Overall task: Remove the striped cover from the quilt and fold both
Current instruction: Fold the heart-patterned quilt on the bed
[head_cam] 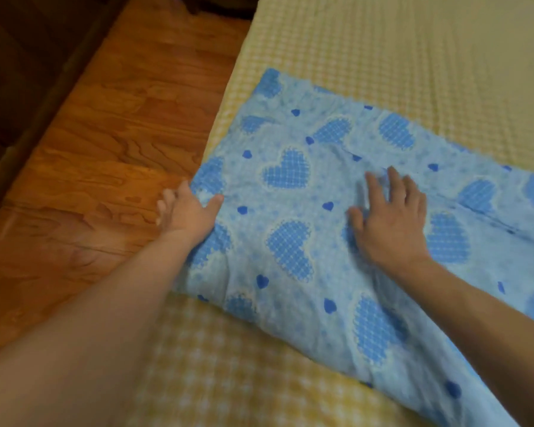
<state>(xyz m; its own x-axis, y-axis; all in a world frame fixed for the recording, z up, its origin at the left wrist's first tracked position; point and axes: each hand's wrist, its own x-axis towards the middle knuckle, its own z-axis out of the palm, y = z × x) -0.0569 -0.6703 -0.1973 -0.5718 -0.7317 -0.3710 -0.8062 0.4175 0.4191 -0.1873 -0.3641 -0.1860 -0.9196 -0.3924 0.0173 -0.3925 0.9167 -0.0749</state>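
Head view: blue heart-print quilt (pixel 336 229) folded near left edge of yellow checked bed (pixel 383 57) (no legible writing). Left hand (pixel 184 211) pinching its left edge; right hand (pixel 389 217) flat, fingers spread, pressing its middle.

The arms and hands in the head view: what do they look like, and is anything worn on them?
Both forearms are bare as far as the picture shows; no sleeve is visible. The left hand and the right hand carry no glove, watch or bracelet. The picture is too blurred to show rings.
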